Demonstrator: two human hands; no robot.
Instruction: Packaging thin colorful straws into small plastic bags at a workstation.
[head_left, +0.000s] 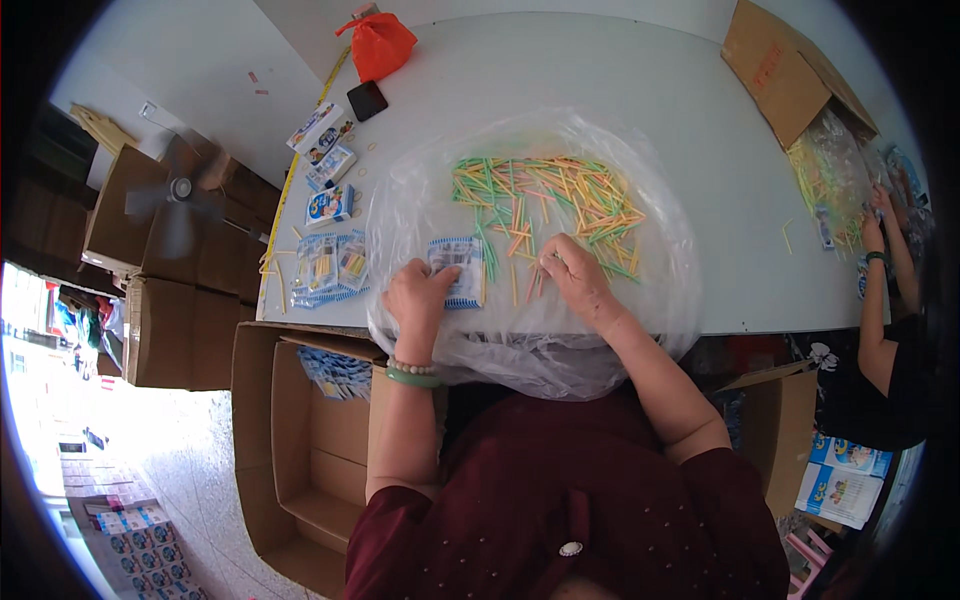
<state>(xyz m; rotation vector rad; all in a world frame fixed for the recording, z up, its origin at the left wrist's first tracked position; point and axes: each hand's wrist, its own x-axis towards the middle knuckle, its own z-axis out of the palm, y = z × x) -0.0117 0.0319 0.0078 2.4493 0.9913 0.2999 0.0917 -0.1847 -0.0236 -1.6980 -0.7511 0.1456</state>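
My left hand (415,292) grips the left edge of a small flat packet (462,268) with blue-and-white striped borders, lying on a clear plastic sheet or bag (410,215). To its right, my right hand (582,285) is closed in a pinch just above the plastic. Whatever its fingertips hold is too small to make out. A few loose pink and yellow sticks (515,285) lie between the two hands. Beyond them spreads a large pile of thin pastel sticks (595,205) in green, yellow, orange and pink.
Filled packets (318,265) and small boxes (328,206) line the table's left side, near a black phone-like object (367,100) and a red bag (380,48). An open carton (325,470) stands below left. At right, another person's hands (873,232) work beside a tipped carton (775,75).
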